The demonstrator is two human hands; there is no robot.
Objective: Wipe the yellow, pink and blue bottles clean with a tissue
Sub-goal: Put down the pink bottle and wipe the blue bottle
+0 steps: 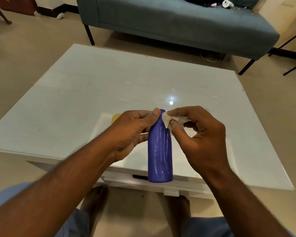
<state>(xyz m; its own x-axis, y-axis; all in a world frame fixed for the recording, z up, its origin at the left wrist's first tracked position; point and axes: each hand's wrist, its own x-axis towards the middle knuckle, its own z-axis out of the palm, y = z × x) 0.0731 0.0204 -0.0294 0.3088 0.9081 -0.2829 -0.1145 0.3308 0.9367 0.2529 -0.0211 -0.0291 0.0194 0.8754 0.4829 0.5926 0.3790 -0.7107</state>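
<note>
Glossy white low table [96, 93], square-topped, catching a ceiling light as a bright spot right of centre. Beige tiled floor [32, 53] all around. Beyond the table's far edge, a grey-blue sofa [169, 19] on thin dark legs, with small items scattered on its seat, too small to make out. A metal bowl [211, 57] on the floor under the sofa's right end. Dark skirting along the far wall. White tray [102, 127] lying flat on the near part of the table, largely hidden behind the arms.

Blue bottle [160, 151] held up in the air above the table's near edge, between both hands. Long axis close to vertical, open mouth pointing up and slightly away from the camera, flat base toward the floor. Pale streaks running lengthwise down its body.

Left hand [133, 132] closed around the bottle's neck and shoulder from the left, thumb pressed just under the rim. Right hand [200, 134] pinching a crumpled white tissue [169, 119] between thumb and fingertips, tissue pressed against the right side of the neck.

Yellow bottle [116, 117] just peeking out behind the left hand, on the tray's far left; orientation not discernible. Bare feet on the floor below the table edge.
</note>
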